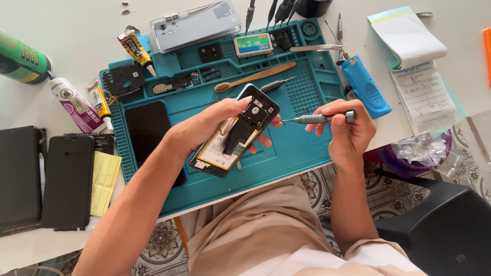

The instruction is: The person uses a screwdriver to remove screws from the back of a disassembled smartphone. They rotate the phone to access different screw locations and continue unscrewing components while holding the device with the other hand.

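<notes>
My left hand [212,125] holds an opened smartphone [235,134] tilted above the teal repair mat [302,148]. The phone's back is off, showing a white and yellow battery and black boards. My right hand [345,130] grips a small grey precision screwdriver [319,118], its tip pointing left at the phone's upper right edge. A black phone screen [148,130] lies flat on the mat to the left of my left forearm.
A silver phone back cover [197,24], a wooden brush [255,77], tweezers [314,48] and small black parts lie on the mat's far side. Glue tubes [76,105] sit left, black phone panels [66,179] beyond. A blue tool [365,87] and a notepad [406,36] lie right.
</notes>
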The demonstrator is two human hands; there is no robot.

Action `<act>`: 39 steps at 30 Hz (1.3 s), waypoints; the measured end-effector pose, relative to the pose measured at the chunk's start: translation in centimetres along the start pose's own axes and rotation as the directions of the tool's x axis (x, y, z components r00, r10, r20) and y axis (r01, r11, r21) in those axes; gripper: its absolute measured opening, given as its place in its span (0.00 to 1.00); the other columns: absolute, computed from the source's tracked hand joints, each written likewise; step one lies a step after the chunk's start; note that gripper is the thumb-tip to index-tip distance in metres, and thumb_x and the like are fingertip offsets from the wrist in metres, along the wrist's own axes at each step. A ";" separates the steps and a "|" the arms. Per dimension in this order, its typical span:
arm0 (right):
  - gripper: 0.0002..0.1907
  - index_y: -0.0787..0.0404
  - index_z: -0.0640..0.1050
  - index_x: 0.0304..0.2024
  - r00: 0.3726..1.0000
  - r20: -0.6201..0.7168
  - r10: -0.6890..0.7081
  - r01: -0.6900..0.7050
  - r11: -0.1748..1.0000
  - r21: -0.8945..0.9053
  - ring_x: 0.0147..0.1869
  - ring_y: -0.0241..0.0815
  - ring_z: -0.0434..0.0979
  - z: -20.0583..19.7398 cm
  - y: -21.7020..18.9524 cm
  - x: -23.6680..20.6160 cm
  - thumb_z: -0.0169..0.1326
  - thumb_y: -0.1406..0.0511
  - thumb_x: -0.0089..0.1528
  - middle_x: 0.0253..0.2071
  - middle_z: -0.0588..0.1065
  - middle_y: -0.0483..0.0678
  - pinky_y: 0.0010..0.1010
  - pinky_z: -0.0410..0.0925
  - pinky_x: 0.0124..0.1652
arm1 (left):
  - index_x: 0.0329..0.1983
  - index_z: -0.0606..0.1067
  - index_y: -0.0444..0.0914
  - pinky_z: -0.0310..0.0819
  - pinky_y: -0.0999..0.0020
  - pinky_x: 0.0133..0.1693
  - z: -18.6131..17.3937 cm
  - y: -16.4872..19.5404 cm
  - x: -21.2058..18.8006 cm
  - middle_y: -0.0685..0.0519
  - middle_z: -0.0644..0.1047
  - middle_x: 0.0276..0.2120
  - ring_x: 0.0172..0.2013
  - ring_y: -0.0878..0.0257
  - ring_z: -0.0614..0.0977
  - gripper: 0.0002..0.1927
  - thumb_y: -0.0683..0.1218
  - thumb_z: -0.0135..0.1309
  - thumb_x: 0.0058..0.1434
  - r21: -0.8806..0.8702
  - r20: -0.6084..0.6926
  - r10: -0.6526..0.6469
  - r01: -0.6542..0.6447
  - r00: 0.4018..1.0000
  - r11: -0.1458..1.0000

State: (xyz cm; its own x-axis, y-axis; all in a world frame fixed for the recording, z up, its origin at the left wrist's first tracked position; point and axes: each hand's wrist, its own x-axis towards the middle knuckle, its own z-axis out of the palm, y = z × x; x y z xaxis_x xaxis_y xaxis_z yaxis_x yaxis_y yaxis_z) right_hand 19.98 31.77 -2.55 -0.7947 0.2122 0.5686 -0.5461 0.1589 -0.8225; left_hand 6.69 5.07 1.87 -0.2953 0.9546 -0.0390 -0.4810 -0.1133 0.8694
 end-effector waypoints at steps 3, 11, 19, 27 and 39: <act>0.17 0.66 0.71 0.47 1.000 -0.001 -0.001 0.001 1.000 0.003 0.33 0.42 0.81 0.0 0.0 0.0 0.51 0.56 0.76 0.38 0.77 0.56 0.24 0.70 0.28 | 0.62 0.73 0.29 0.84 0.66 0.41 0.0 0.0 0.0 0.43 0.78 0.58 0.45 0.57 0.85 0.33 0.62 0.45 0.70 0.005 0.000 -0.004 0.004 1.000 1.000; 0.17 0.66 0.72 0.47 1.000 0.001 0.001 -0.001 1.000 0.009 0.33 0.42 0.81 0.0 0.0 0.0 0.51 0.56 0.76 0.38 0.77 0.56 0.24 0.70 0.28 | 0.62 0.72 0.29 0.84 0.65 0.41 0.0 0.0 0.0 0.43 0.78 0.58 0.46 0.56 0.85 0.34 0.63 0.45 0.70 0.011 -0.005 0.006 -0.006 1.000 1.000; 0.18 0.66 0.72 0.47 1.000 0.000 0.007 -0.007 1.000 0.014 0.32 0.42 0.81 0.0 0.0 0.0 0.51 0.56 0.76 0.38 0.77 0.56 0.24 0.70 0.28 | 0.62 0.72 0.29 0.84 0.65 0.41 0.1 0.1 0.0 0.43 0.78 0.59 0.46 0.57 0.85 0.33 0.62 0.43 0.71 0.008 -0.013 -0.014 0.014 1.000 1.000; 0.17 0.66 0.71 0.47 1.000 0.002 0.009 -0.009 1.000 0.002 0.32 0.42 0.81 0.0 -0.1 0.0 0.51 0.56 0.76 0.38 0.77 0.56 0.24 0.70 0.28 | 0.63 0.71 0.32 0.84 0.64 0.41 0.1 0.2 -0.1 0.43 0.78 0.59 0.46 0.56 0.85 0.33 0.62 0.40 0.71 0.006 -0.016 -0.056 0.056 0.998 0.998; 0.18 0.66 0.71 0.48 1.000 -0.018 -0.014 0.015 1.000 0.009 0.31 0.43 0.81 0.0 0.1 -0.2 0.52 0.56 0.76 0.37 0.77 0.56 0.24 0.69 0.27 | 0.63 0.71 0.32 0.84 0.63 0.42 0.1 0.0 -0.1 0.43 0.78 0.59 0.46 0.56 0.85 0.35 0.65 0.36 0.71 -0.006 -0.087 -0.100 0.099 0.991 0.995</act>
State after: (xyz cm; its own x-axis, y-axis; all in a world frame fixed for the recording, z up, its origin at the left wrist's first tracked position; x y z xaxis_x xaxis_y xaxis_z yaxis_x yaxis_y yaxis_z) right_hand 20.08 31.73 -2.70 -0.7819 0.2270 0.5805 -0.5599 0.1534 -0.8142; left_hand 6.79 5.04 1.89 -0.3169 0.9334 -0.1681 -0.5127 -0.0194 0.8584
